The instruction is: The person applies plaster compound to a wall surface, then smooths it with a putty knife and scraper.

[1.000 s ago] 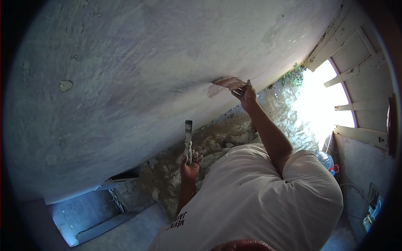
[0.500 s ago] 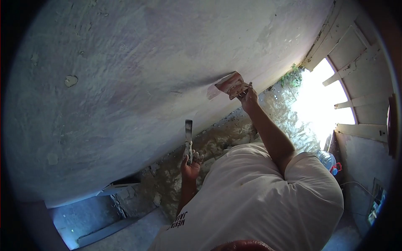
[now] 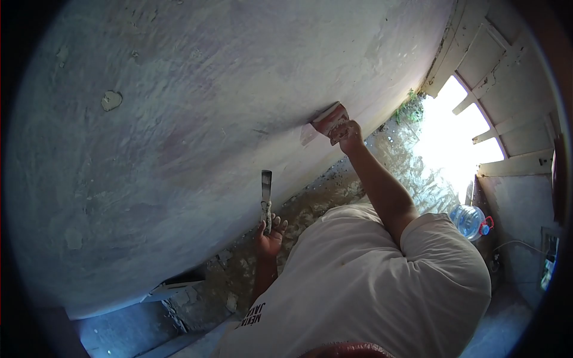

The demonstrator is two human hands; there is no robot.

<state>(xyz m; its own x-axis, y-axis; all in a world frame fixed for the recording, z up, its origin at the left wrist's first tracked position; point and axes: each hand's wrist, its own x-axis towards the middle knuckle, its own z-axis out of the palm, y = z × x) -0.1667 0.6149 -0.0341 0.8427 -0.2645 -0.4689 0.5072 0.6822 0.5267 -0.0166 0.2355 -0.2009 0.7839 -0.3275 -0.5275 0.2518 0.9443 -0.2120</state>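
Note:
My right hand [image 3: 351,138] grips a wide filling knife [image 3: 330,119], its reddish, filler-smeared blade set edge-on against the pale wall [image 3: 197,113]. A small pinkish patch shows on the wall just below the blade. Lower and to the left, my left hand [image 3: 270,241] holds a narrow putty knife [image 3: 266,197] by its filler-crusted handle, thumb on one side and the other fingers partly spread. That knife's dark blade points up, and it appears apart from the wall.
A chipped round spot [image 3: 111,100] marks the wall at left. Rubble and dirt cover the floor [image 3: 316,197]. Behind my right shoulder stands a clear plastic jug [image 3: 468,222] with a red handle. Bright light enters beneath a panelled door [image 3: 507,77]; a green plant [image 3: 410,108] grows at the wall's foot.
My right hand and the wide knife have shifted slightly left, with the hand now closer up behind the blade. My left hand keeps its hold. The whole view has turned a little.

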